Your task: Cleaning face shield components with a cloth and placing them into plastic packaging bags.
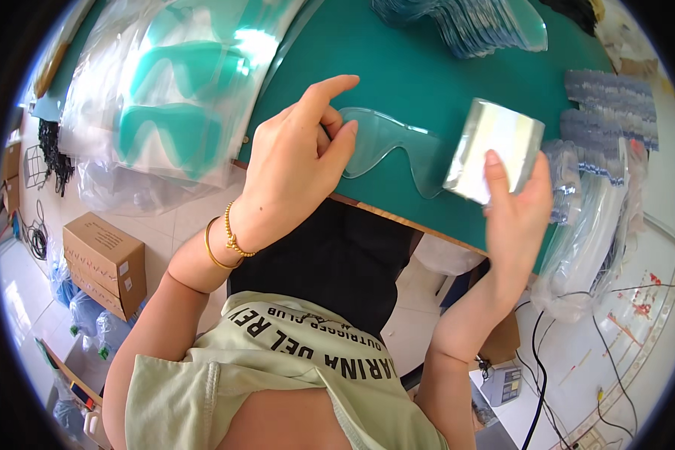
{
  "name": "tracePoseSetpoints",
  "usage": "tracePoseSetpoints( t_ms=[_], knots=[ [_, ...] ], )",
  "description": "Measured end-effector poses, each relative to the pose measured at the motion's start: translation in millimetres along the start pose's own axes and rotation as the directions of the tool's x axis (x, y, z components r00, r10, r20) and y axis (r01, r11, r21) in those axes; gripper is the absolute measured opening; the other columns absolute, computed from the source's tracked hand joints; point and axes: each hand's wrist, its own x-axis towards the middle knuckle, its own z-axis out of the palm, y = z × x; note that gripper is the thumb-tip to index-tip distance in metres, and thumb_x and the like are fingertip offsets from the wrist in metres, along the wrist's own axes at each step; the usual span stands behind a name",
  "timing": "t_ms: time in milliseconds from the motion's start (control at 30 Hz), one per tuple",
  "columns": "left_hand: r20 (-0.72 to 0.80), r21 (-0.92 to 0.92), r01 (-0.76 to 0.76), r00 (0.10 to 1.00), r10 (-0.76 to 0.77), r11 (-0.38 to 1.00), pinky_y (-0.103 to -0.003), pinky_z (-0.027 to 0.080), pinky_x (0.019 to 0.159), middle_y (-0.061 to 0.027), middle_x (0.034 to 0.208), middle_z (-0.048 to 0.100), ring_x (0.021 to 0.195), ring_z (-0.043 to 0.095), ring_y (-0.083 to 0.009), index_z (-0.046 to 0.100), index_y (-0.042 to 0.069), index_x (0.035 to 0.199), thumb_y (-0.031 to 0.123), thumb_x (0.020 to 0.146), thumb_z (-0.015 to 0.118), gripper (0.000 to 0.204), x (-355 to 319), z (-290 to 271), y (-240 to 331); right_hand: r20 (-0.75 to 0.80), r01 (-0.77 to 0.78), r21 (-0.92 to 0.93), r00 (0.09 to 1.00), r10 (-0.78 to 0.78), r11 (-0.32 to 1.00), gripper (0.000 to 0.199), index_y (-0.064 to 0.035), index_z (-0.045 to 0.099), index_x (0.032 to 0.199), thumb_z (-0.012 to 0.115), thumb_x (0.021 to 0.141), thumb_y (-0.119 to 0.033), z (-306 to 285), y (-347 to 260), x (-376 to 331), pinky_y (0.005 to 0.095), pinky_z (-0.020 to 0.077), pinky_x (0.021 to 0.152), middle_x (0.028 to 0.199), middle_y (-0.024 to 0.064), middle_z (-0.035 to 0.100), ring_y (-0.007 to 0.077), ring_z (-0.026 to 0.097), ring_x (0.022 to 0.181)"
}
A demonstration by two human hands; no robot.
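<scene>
The left hand (296, 161) is pinching the near end of a clear safety-goggle lens (394, 146), forefinger sticking out toward one o'clock. The lens is lying flat on the green table (427, 75), near its front edge. At three o'clock of the lens, the right hand (514, 206) is gripping a small silvery sheet (495, 150), touching the lens's far end. At twelve o'clock, a stack of clear lenses (465, 22) is sitting.

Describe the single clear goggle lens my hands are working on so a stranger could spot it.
Find the green table. Near its front edge, between the left hand and right hand, lies one clear goggle lens. Unlike the bagged lenses and the stacked lenses, it lies alone and unwrapped.
</scene>
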Motion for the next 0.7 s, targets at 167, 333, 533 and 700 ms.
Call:
tracePoseSetpoints(
  t_ms=[167,333,533,700],
  knots=[
    [-0.016,0.03,0.004,1.0,-0.004,1.0,-0.027,0.045,0.052,-0.003,0.071,0.061,0.052,0.054,-0.0124,0.061,0.003,0.125,-0.001,0.087,0.069,0.039,2,2,1,0.048,0.021,-0.25,0.999,-0.009,0.968,0.037,0.0022,0.049,0.123,0.065,0.095,-0.017,31,-13,-16,0.0475,0.0544,0.072,0.091,0.0275,0.07,0.0448,0.07,0.082],
    [-0.009,0.02,0.015,1.0,-0.015,1.0,-0.027,0.045,0.052,-0.0031,0.071,0.061,0.051,0.055,-0.0126,0.062,0.003,0.125,0.0,0.086,0.069,0.039,2,2,2,-0.025,-0.03,-0.433,0.999,0.022,0.901,0.037,0.0021,0.051,0.123,0.065,0.094,-0.017,7,-6,-25,0.0452,0.0526,0.079,0.097,0.0242,0.07,0.0394,0.069,0.088],
    [-0.016,0.039,0.012,1.0,-0.011,0.999,-0.027,0.046,0.053,-0.0031,0.07,0.062,0.052,0.055,-0.0124,0.062,0.003,0.125,0.0,0.087,0.069,0.039,2,0,5,-0.094,0.063,-0.081,0.993,-0.071,0.995,0.03,-0.0008,0.056,0.122,0.059,0.102,-0.023,-9,28,-19,0.0189,0.0361,0.046,0.097,0.0048,0.068,0.0032,0.055,0.065],
    [0.023,0.0,0.035,0.999,-0.035,0.999,-0.027,0.045,0.053,-0.0041,0.074,0.063,0.053,0.055,-0.0123,0.061,0.003,0.127,0.0,0.088,0.067,0.039,2,-2,6,0.134,-0.085,0.078,0.988,0.074,0.993,0.033,0.0,0.057,0.12,0.06,0.101,-0.026,13,6,-7,0.0212,0.04,0.047,0.093,0.0046,0.067,0.0048,0.055,0.064]
  ],
)
